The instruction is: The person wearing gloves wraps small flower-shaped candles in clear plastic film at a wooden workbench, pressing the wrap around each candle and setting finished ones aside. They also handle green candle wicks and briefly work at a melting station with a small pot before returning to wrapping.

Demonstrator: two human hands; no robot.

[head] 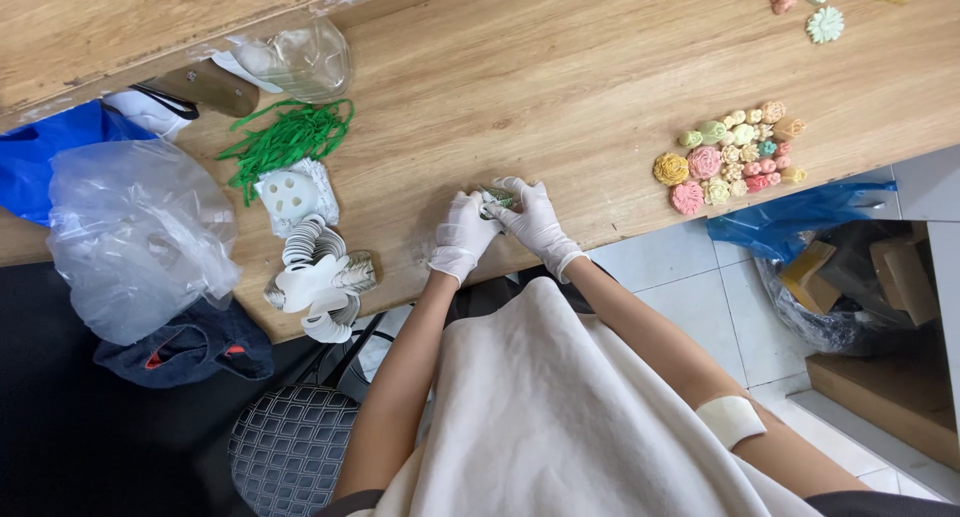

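Both of my hands wear white gloves and meet over the wooden table [560, 77] near its front edge. My left hand [462, 235] and my right hand [535, 217] together grip a small green flower-shaped piece [497, 199], mostly hidden between the fingers. To the left lies a pile of white flower-shaped paper cutouts [315, 272] and a bundle of green strips [288, 137]. To the right sits a cluster of pastel flower-shaped pieces [732, 155] in yellow, pink, green and orange.
A clear plastic bag [135, 237], a blue bag [45, 157] and a dark cloth [185, 347] crowd the left end. More flower pieces [825, 7] lie at the far right. A blue-lined bin with brown blocks [850, 277] stands on the tiled floor. A patterned stool [290, 442] sits below.
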